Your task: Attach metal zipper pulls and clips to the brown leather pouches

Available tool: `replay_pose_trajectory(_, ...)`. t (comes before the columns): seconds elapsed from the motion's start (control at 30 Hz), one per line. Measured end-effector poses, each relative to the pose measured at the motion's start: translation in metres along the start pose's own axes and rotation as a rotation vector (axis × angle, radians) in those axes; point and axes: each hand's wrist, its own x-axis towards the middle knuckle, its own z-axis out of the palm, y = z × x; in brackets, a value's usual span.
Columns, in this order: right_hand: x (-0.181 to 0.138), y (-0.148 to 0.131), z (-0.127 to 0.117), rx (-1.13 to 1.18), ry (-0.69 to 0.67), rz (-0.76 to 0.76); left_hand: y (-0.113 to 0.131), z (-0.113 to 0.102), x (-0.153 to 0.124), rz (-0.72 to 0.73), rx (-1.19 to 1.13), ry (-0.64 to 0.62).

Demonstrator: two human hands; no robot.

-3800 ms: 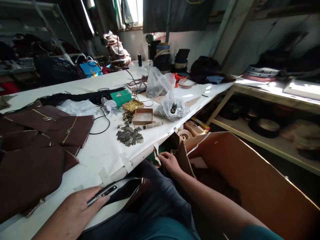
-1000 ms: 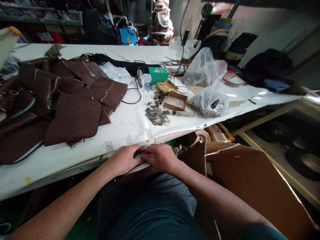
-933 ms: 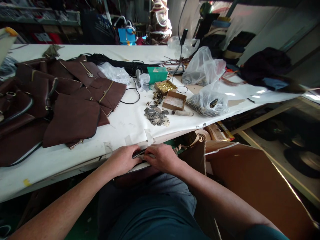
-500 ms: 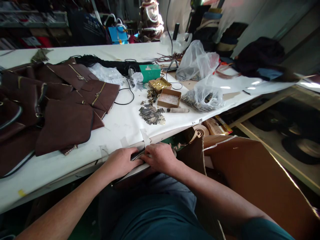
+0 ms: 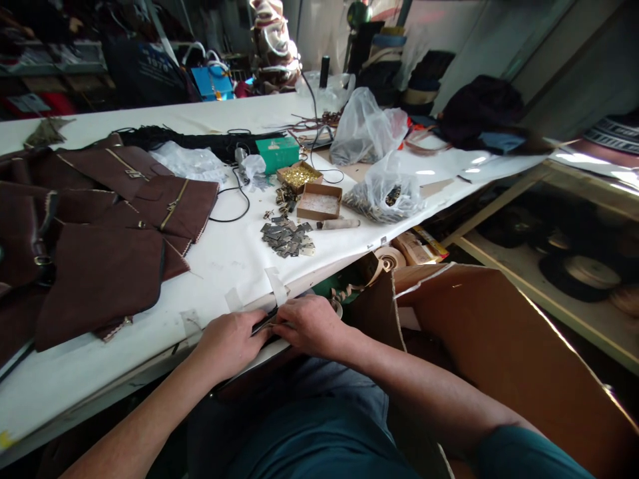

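At the table's front edge, my left hand (image 5: 231, 344) is closed on a dark piece with a pale band (image 5: 269, 352), its thumb and fingers at the upper side. My right hand (image 5: 310, 324) meets it there, fingertips bent and pinched on the same piece. Most of that piece is hidden under my hands and against my lap, so its kind is unclear. Just beyond the hands, strips of clear tape (image 5: 276, 285) stick to the white table covering. A pile of small metal plates (image 5: 287, 238) lies farther back.
Brown bag pieces with zippers (image 5: 102, 273) cover the left of the table (image 5: 219, 266). Behind the plates are a box of gold fittings (image 5: 299, 174), an open small carton (image 5: 319, 201) and plastic bags of metal parts (image 5: 387, 193). A large cardboard box (image 5: 499, 332) stands at my right.
My view has turned to the right, so the table's things appear farther left. Both hands stay together on the dark piece, with only a slight shift of the fingers.
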Motion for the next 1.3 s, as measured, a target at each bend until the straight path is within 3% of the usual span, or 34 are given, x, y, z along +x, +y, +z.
replay_pose_trajectory(0.2, -0.013, 0.0, -0.017, -0.025, -0.043, -0.119, 0.009, 0.001, -0.003, 0.043, 0.02, 0.007)
replay_pose_trajectory(0.4, -0.031, 0.008, -0.035, 0.006, -0.06, -0.137, 0.032, 0.003, -0.001, 0.111, -0.024, 0.005)
replay_pose_trajectory(0.47, -0.042, 0.007, -0.049, 0.137, -0.102, -0.13, 0.029, 0.005, 0.002, 0.119, 0.013, 0.029)
replay_pose_trajectory(0.57, -0.063, 0.006, -0.075, 0.507, -0.219, -0.193, 0.01, 0.009, 0.008, 0.006, 0.12, 0.087)
replay_pose_trajectory(0.6, -0.069, 0.009, -0.081, 0.609, -0.223, -0.179, 0.003, 0.01, 0.008, -0.029, 0.124, 0.092)
replay_pose_trajectory(0.67, -0.077, 0.026, -0.084, 0.701, -0.102, -0.018, -0.007, 0.012, 0.008, -0.022, 0.065, 0.068)
replay_pose_trajectory(0.8, -0.067, 0.092, -0.045, 0.693, 0.335, 0.476, 0.0, 0.018, -0.001, 0.091, -0.03, 0.011)
replay_pose_trajectory(0.93, -0.041, 0.149, 0.007, 0.683, 0.563, 0.624, 0.01, 0.021, -0.009, 0.082, -0.068, -0.017)
replay_pose_trajectory(1.1, -0.014, 0.175, 0.034, 0.69, 0.631, 0.665, 0.007, 0.022, -0.015, 0.064, -0.16, -0.046)
replay_pose_trajectory(1.3, -0.014, 0.188, 0.031, 0.668, 0.603, 0.743, 0.011, 0.012, -0.011, 0.08, -0.238, 0.025)
